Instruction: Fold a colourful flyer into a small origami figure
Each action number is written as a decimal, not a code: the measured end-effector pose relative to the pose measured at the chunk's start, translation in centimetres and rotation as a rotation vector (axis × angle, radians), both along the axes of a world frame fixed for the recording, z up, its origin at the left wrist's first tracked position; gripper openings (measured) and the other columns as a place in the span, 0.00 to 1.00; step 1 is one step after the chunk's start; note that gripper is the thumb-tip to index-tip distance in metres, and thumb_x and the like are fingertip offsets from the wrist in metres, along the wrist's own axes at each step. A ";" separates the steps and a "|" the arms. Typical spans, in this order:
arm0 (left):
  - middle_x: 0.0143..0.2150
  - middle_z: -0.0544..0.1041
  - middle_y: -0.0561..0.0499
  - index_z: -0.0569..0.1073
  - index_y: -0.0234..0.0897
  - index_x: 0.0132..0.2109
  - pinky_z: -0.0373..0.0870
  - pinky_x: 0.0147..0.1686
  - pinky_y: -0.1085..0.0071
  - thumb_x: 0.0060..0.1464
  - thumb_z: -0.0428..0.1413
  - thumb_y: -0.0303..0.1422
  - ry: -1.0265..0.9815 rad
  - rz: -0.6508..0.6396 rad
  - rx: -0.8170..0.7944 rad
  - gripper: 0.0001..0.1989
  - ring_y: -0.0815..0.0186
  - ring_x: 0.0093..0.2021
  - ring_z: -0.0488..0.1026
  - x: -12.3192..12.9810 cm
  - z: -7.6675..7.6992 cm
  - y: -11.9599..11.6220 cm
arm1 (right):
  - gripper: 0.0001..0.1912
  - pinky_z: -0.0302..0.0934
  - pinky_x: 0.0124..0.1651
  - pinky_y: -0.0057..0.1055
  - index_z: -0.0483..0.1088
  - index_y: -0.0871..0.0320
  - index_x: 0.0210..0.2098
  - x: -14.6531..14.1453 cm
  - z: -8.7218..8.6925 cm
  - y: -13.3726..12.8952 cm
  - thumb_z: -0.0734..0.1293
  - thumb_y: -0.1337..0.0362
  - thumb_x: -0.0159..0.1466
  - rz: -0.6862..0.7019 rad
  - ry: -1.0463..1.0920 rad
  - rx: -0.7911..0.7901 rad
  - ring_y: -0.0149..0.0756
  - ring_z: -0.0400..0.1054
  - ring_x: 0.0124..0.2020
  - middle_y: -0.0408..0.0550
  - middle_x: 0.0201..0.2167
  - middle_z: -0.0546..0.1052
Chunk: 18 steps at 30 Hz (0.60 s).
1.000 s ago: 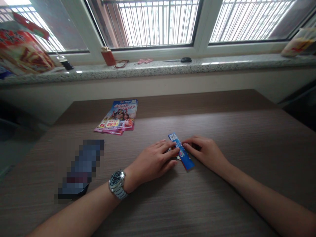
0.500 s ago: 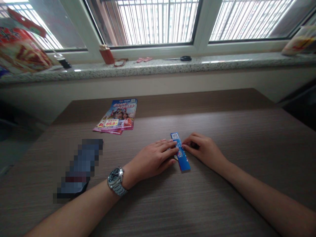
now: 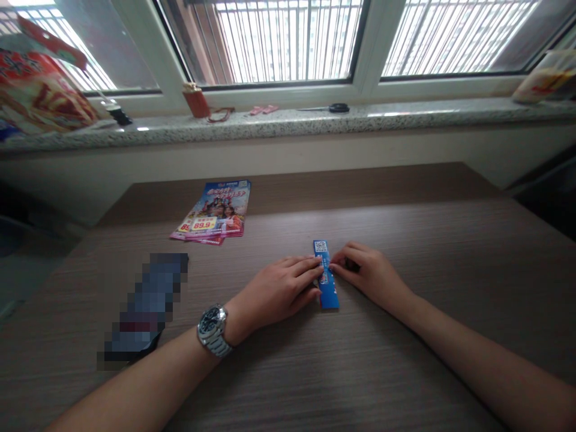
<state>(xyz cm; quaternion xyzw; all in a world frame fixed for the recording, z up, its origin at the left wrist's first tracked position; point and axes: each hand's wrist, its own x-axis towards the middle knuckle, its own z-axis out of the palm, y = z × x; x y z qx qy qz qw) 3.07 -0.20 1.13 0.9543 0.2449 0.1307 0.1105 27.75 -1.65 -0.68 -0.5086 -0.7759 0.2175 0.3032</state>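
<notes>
A narrow blue folded flyer (image 3: pixel 330 295) with a QR code at its far end lies on the table in front of me. My left hand (image 3: pixel 288 283), wearing a metal watch (image 3: pixel 211 327), rests palm down with fingers stretched over the flyer's left edge and middle. From the other side, my right hand (image 3: pixel 357 264) pinches at the flyer's right edge between thumb and forefinger. The left fingers cover part of the print.
A stack of colourful flyers (image 3: pixel 220 210) lies at the back left of the wooden table (image 3: pixel 405 234). Nearer, a pixelated dark phone-like object (image 3: pixel 146 306) sits beside my left forearm. On the sill are scissors (image 3: pixel 337 108), a red-brown case (image 3: pixel 195 102) and a food packet (image 3: pixel 40 90).
The flyer has turned slightly, its near end swinging left, so it lies straighter. Both hands have shifted only a little to the left with it.
</notes>
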 end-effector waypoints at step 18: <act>0.68 0.68 0.45 0.68 0.40 0.65 0.65 0.65 0.54 0.70 0.49 0.39 0.029 0.040 -0.017 0.21 0.56 0.66 0.67 -0.1 0.0 -0.3 | 0.05 0.60 0.39 0.31 0.73 0.57 0.32 0.3 0.3 0.0 0.72 0.69 0.64 0.076 -0.047 -0.056 0.36 0.67 0.35 0.43 0.30 0.73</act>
